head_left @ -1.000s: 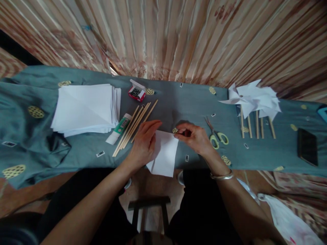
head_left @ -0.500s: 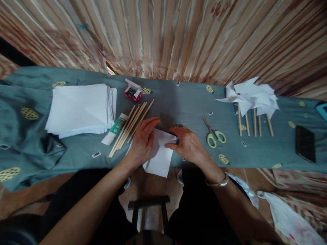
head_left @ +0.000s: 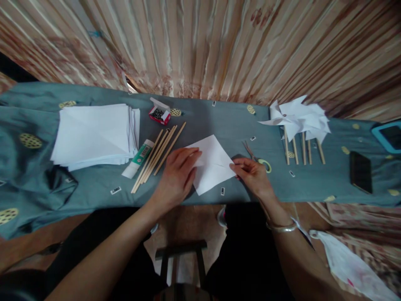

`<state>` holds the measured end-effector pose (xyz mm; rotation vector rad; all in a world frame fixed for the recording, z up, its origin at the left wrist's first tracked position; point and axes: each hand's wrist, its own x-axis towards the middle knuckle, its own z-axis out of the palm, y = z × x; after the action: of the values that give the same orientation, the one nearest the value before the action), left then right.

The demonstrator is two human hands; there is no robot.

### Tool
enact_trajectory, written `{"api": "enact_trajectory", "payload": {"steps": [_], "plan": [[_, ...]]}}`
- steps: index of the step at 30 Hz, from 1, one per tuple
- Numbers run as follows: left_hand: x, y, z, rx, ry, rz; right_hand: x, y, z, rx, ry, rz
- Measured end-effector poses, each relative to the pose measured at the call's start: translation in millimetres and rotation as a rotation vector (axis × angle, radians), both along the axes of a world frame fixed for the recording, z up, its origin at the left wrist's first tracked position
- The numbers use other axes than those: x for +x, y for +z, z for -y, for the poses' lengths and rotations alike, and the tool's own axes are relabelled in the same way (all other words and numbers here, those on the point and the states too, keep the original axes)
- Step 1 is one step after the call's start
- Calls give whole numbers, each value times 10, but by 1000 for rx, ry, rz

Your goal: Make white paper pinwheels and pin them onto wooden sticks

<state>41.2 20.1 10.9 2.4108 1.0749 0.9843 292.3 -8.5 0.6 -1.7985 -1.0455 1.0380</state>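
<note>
A square sheet of white paper (head_left: 213, 165) with crease lines lies turned cornerwise at the front of the cloth-covered table. My left hand (head_left: 175, 177) covers its left corner, fingers reaching over the paper and thumb below, with a bit of that corner between them. At the opposite corner, my right hand (head_left: 252, 173) pinches the paper between thumb and fingers. Scissors with light green handles (head_left: 265, 164) lie just behind my right hand, partly hidden by it. Several wooden sticks (head_left: 158, 156) lie beside my left hand.
Left of the sticks are a glue stick (head_left: 138, 159) and a stack of white paper (head_left: 90, 133). A small red box of dark pins (head_left: 159, 113) stands open behind. To the right lie paper pinwheels (head_left: 297, 119) on sticks, a phone (head_left: 361, 172) and a blue-edged device (head_left: 388, 137).
The paper, bent between my hands before, is now spread flatter and farther from the table's front edge. My right hand has moved right, partly covering the scissors.
</note>
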Motion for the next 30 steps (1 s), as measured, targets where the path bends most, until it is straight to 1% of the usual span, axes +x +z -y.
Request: {"api": "enact_trajectory", "payload": {"steps": [3,5,7,10,12,14,15,17,19,20,21,23,27,30], "plan": [[81,-37,193,23,-178,-122,-35,63,173,-113,45,-67],[126,-76,290,24,-250,-198,-71,79,263,-123,83,-74],[159,-113,343,29,-271,-253,-73,73,329,-86,143,-65],[188,-152,360,56,-247,-288,16,58,396,6,290,-33],[194,-166,358,71,-234,-285,106,78,425,50,381,43],[185,-167,351,82,-228,-253,168,134,448,104,403,223],[174,-162,343,83,-221,-229,173,171,459,155,390,348],[133,-140,310,71,-195,-169,115,239,486,305,376,595],[68,-109,251,30,-154,-114,-28,266,523,445,465,735],[30,-93,213,-8,-132,-100,-121,257,545,483,544,764],[-9,-78,174,-36,-109,-85,-221,232,567,502,602,781],[-79,-57,101,-53,-46,-47,-415,152,605,535,658,836],[-150,-46,20,-58,14,1,-679,-2,641,539,638,932],[-160,-38,13,-78,32,-8,-747,-34,640,518,636,977]]}}
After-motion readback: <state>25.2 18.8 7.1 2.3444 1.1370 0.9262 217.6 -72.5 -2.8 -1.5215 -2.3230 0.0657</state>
